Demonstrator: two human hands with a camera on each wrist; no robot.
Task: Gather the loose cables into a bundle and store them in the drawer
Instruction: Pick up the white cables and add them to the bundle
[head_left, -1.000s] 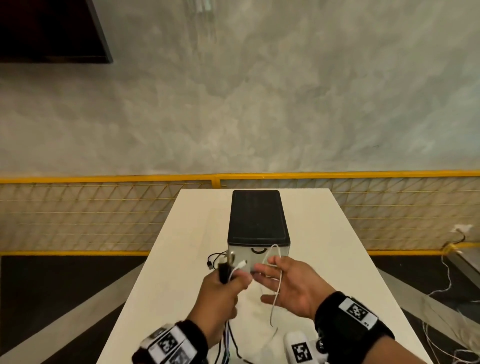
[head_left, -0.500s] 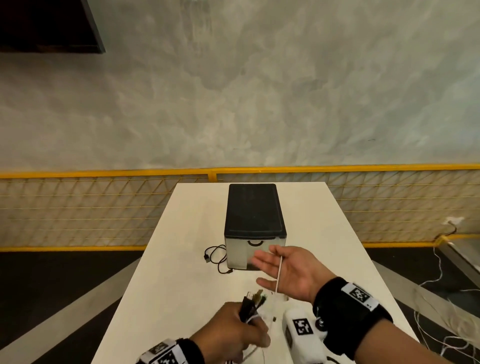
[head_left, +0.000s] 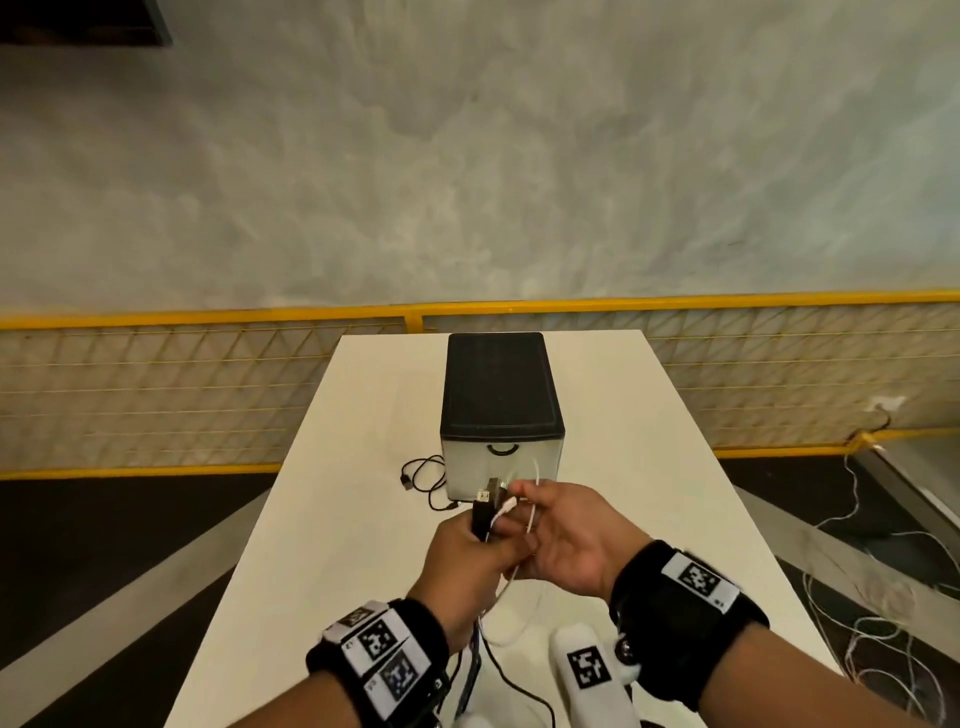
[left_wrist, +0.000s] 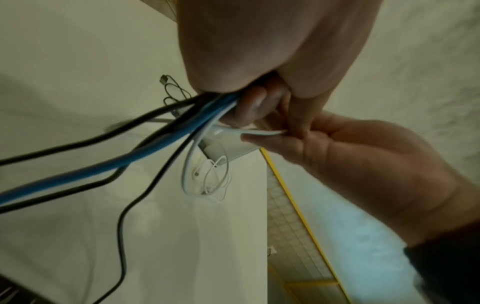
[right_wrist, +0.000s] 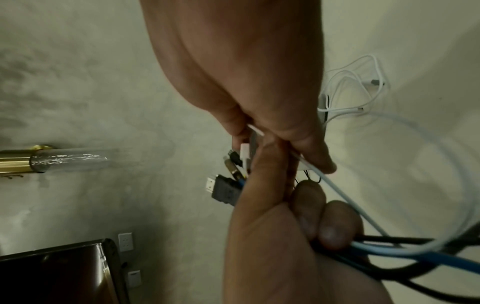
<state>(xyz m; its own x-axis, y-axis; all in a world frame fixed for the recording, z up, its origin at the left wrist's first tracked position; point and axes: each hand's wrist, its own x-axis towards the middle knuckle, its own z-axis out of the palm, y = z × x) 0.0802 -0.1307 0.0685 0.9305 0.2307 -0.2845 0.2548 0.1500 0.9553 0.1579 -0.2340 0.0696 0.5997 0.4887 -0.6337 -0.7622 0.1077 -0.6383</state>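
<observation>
My left hand (head_left: 470, 558) grips a bundle of cables (left_wrist: 155, 144), black, blue and white, in its fist above the white table (head_left: 363, 519). Their plugs (head_left: 485, 506) stick up out of the fist. My right hand (head_left: 535, 512) touches the left and pinches a thin white cable (right_wrist: 337, 191) that loops back into the bundle. Just beyond both hands stands the black-topped drawer box (head_left: 501, 395), its drawer front (head_left: 501, 467) closed. A black cable (head_left: 423, 478) lies coiled left of the box. A white coiled cable (left_wrist: 210, 181) lies on the table by the box.
The table is narrow, with drops on both long sides. A yellow mesh fence (head_left: 208, 395) runs behind it below a grey wall. Loose white wires (head_left: 883, 571) lie on the floor at right.
My left hand has come up from the table's near edge with the bundle to meet the right hand. The right hand, flat with the white cable across it before, now pinches that cable.
</observation>
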